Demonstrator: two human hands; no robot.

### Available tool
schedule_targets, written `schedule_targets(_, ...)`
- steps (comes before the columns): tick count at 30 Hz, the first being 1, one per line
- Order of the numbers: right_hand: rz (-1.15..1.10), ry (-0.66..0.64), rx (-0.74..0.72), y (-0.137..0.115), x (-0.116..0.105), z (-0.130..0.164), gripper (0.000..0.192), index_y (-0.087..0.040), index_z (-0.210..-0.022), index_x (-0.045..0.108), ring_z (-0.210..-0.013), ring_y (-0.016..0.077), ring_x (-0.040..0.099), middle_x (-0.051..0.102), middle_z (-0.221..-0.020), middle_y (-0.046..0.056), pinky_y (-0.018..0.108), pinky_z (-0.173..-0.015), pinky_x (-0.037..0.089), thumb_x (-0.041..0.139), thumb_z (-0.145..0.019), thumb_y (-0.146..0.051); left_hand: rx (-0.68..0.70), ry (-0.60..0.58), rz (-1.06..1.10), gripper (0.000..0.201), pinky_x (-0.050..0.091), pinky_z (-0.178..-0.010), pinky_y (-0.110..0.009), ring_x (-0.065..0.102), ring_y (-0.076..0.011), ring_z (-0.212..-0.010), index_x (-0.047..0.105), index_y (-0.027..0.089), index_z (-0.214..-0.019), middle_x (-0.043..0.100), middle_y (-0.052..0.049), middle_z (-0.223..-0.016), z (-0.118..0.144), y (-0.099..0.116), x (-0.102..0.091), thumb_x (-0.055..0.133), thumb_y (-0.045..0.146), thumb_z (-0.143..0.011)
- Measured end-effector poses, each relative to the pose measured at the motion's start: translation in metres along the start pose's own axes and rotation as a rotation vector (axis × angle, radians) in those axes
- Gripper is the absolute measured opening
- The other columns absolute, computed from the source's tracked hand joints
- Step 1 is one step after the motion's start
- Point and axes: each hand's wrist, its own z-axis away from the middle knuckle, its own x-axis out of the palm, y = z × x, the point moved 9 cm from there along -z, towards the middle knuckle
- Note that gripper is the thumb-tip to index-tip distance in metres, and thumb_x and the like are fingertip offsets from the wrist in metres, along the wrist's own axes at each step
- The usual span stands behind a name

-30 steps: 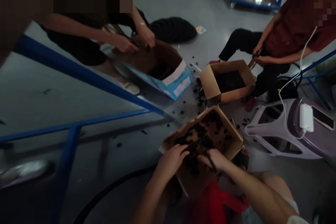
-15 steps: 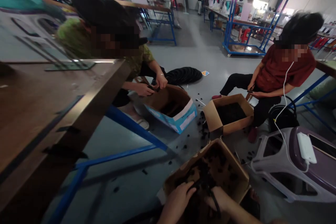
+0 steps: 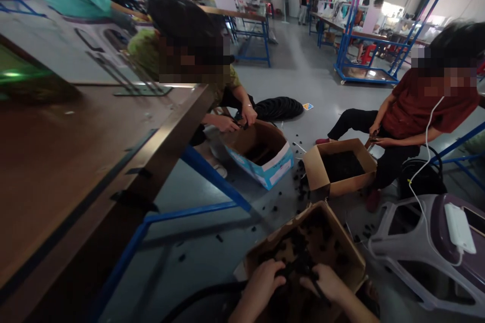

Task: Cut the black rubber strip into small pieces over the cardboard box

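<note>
Both my hands are low over a cardboard box [image 3: 350, 242] with small black pieces in it. My left hand [image 3: 265, 280] has its fingers curled around a black hose [image 3: 212, 290], which runs in from the lower left. To its right, my right hand [image 3: 326, 280] is closed on a dark tool [image 3: 317, 286] with a slim handle below the fingers. Its exact kind is too dark to make out. Where hose and tool come close between my hands, the dark background hides whether they touch.
A blue-and-white box [image 3: 278, 166] and a brown box [image 3: 344, 186] stand ahead, each with a seated person behind it. Coiled black hose [image 3: 280, 108] lies on the floor. A table [image 3: 178, 121] juts in at left; a plastic stool [image 3: 428, 232] stands at right.
The view has turned left, so the surroundings sit further right. My hands stay over the box; the tool's handle loop at my right hand now appears as a narrow bar.
</note>
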Motion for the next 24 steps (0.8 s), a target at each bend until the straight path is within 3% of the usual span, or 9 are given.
schedule_targets(3,-0.027,-0.031,0.088,0.007,0.007,0.004,0.037,-0.018,-0.059,0.063,-0.049,0.0154,0.057,0.055,-0.053,0.001,0.023,-0.049,0.039,0.065,-0.084,-0.046,-0.016,-0.02,-0.015,0.043,0.04,-0.11,-0.032,0.06,-0.0242,-0.128,0.072,0.022,-0.126,0.071,-0.008,-0.131,0.001,-0.001,0.001,0.059,0.027,-0.085)
schedule_targets(5,-0.048,-0.033,0.094,0.01,0.012,0.004,0.038,-0.019,-0.057,0.06,-0.044,0.0143,0.053,0.053,-0.051,0.0,0.023,-0.045,0.036,0.064,-0.084,-0.047,-0.026,-0.023,-0.047,0.044,0.039,-0.111,-0.032,0.06,-0.0244,-0.129,0.071,0.02,-0.128,0.07,-0.01,-0.132,0.002,-0.002,0.001,0.057,0.027,-0.087)
schedule_targets(11,-0.191,-0.107,0.019,0.016,0.027,-0.006,0.041,-0.019,-0.074,0.066,-0.049,0.0121,0.052,0.054,-0.059,-0.001,0.021,-0.046,0.038,0.061,-0.087,-0.058,-0.009,-0.055,-0.046,0.043,0.038,-0.111,-0.03,0.058,-0.0241,-0.13,0.074,0.022,-0.125,0.069,-0.009,-0.133,0.004,0.004,0.002,0.06,0.022,-0.085)
schedule_targets(17,-0.116,-0.052,0.089,0.008,0.018,0.005,0.047,-0.019,-0.063,0.06,-0.043,0.0138,0.052,0.053,-0.053,0.0,0.023,-0.044,0.037,0.062,-0.087,-0.059,-0.019,-0.022,-0.062,0.04,0.04,-0.109,-0.032,0.059,-0.0254,-0.127,0.074,0.022,-0.126,0.07,-0.011,-0.13,0.003,0.009,-0.003,0.056,0.023,-0.089)
schedule_targets(22,-0.295,-0.146,-0.08,-0.006,0.025,0.005,0.05,-0.017,-0.09,0.068,-0.056,0.012,0.053,0.058,-0.07,0.0,0.021,-0.052,0.042,0.061,-0.086,-0.065,0.015,-0.009,-0.044,0.043,0.04,-0.109,-0.032,0.06,-0.0248,-0.126,0.072,0.02,-0.129,0.07,-0.011,-0.129,0.002,0.011,-0.002,0.057,0.022,-0.089)
schedule_targets(24,-0.319,-0.133,-0.09,-0.002,0.026,0.002,0.053,-0.016,-0.092,0.068,-0.058,0.0122,0.054,0.059,-0.073,0.001,0.021,-0.052,0.042,0.058,-0.087,-0.068,0.029,-0.027,-0.039,0.042,0.04,-0.108,-0.031,0.059,-0.0244,-0.126,0.072,0.021,-0.128,0.069,-0.01,-0.13,0.002,0.012,0.0,0.057,0.023,-0.089)
